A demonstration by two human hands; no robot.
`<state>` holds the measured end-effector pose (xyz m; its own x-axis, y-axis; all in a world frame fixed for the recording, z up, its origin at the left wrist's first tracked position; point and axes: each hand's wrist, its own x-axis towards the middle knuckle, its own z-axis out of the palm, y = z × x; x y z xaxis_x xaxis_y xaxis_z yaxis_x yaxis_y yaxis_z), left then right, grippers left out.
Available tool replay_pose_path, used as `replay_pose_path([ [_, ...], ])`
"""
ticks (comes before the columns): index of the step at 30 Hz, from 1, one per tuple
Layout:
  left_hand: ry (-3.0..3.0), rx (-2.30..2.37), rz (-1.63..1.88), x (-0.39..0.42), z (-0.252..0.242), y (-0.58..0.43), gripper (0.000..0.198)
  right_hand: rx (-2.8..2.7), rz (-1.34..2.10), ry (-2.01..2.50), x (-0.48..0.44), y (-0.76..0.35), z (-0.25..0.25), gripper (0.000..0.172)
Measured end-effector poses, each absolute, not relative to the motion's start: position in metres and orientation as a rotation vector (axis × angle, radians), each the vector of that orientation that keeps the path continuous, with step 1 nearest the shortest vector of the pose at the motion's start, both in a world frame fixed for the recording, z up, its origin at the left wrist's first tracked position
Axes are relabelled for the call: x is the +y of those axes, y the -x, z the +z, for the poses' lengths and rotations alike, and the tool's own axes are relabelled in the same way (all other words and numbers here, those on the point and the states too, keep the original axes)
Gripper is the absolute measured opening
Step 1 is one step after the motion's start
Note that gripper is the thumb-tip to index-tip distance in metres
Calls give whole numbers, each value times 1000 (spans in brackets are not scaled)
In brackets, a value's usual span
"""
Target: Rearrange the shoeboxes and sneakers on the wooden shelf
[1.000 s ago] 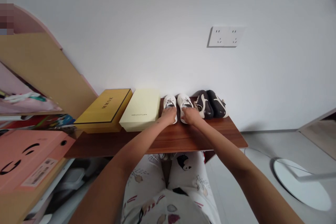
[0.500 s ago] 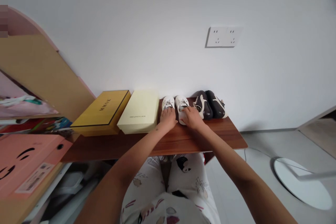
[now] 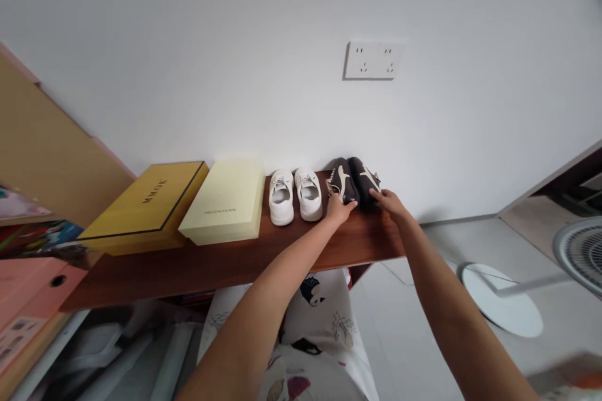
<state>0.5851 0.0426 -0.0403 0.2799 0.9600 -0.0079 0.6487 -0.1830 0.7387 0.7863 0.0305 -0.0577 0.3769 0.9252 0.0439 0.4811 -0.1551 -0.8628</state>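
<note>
A long plank worktop [image 3: 211, 263] of dark reddish wood, smooth and faintly glossy, runs along a plain white wall [image 3: 188, 44]. A white double socket plate [image 3: 372, 61] sits on the wall at 12 o'clock above the shoes.

At the worktop's 9 o'clock end lie two flat rectangular cardboard boxes side by side, touching: a mustard yellow box [image 3: 145, 203] with a thin dark border line, and a matte cream box [image 3: 226, 210]. Just beside the cream box, at its 3 o'clock, stands a pair of white shoes [image 3: 295, 195], laced, openings up. A pair of dark shoes [image 3: 352, 178] with pale side stripes stands near the worktop's 3 o'clock end, against the wall.

The left hand [image 3: 339, 208] rests its fingers, stretched out and gripping nothing, on the near end of the left dark shoe. The right hand [image 3: 390, 202] reaches the other dark shoe from 4 o'clock, fingers likewise extended and only touching.

The worktop's front strip at 6 o'clock is bare wood. Beyond its 3 o'clock edge is pale grey floor [image 3: 423, 338] with a round white fan base [image 3: 503, 297] and a mesh fan head [image 3: 580, 254].
</note>
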Motion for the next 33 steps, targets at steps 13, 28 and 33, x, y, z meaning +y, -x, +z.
replay_pose_path([
  [13,-2446,1459,192,64,3,-590,41,-2064,-233,2035,41,-780,-16,32],
  [28,-2526,1445,68,62,-6,-612,39,-2187,-334,2106,37,-756,-23,31],
  [33,-2549,1443,77,62,-11,-615,38,-2173,-259,2098,39,-757,-29,31],
])
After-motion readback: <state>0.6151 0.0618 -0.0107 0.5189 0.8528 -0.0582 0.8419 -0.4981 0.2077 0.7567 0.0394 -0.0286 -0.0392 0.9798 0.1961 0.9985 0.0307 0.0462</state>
